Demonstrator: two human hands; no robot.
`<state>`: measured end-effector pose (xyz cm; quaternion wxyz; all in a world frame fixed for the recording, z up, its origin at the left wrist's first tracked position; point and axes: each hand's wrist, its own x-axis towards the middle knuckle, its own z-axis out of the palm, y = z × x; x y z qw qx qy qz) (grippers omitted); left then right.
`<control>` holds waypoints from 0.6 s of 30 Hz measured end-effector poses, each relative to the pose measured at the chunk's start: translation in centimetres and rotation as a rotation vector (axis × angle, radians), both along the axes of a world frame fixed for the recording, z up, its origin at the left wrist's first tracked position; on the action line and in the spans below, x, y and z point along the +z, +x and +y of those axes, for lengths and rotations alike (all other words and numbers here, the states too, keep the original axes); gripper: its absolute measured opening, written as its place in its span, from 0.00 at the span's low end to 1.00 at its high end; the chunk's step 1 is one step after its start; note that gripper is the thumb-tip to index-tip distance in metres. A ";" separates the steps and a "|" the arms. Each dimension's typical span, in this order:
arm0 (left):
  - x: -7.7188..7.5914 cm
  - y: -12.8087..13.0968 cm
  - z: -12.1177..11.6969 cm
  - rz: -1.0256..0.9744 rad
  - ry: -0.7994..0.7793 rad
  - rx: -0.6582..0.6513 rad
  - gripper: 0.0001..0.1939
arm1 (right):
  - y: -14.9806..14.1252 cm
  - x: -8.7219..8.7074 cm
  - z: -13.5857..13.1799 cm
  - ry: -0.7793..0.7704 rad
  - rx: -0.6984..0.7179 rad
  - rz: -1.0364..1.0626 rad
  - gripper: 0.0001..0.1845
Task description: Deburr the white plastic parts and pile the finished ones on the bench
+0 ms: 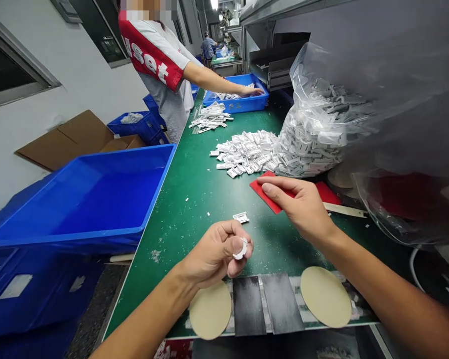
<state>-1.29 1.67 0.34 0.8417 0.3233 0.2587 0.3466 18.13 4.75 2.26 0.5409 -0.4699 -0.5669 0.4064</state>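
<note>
My left hand point(219, 252) is closed on a small white plastic part point(241, 249), pinched between thumb and fingers above the green table point(194, 189). My right hand point(301, 204) lies over a red flat tool point(264, 192) with its fingers pressed on it. A single white part point(241, 217) lies on the table between the two hands. Further back sits a heap of white parts point(247, 149) spilling from a clear plastic bag point(322, 124).
A large blue bin point(97, 194) stands at the left table edge. Two beige discs point(210, 310) point(325, 296) and dark pads point(267, 304) are fixed at the near edge. A person in a red and white shirt point(157, 55) reaches into a blue tray point(235, 97) at the far end.
</note>
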 end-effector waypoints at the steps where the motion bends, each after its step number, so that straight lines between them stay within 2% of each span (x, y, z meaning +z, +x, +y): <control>1: 0.1 -0.1 0.0 -0.011 -0.003 -0.018 0.19 | 0.0 0.0 0.1 0.017 0.001 0.013 0.11; 4: 0.3 -0.3 -0.1 -0.032 -0.014 -0.041 0.17 | -0.4 0.0 -0.3 0.033 0.062 0.056 0.11; 7: 0.5 -0.3 -0.1 -0.042 -0.024 -0.046 0.16 | -0.8 0.1 -0.7 -0.020 0.147 0.148 0.11; 14: 0.7 -0.3 -0.1 -0.067 -0.021 -0.046 0.16 | -0.7 0.3 -0.8 -0.235 0.188 0.372 0.08; 18: 0.9 -0.2 -0.1 -0.062 -0.026 -0.011 0.13 | -0.8 0.7 -1.1 -0.319 0.278 0.515 0.08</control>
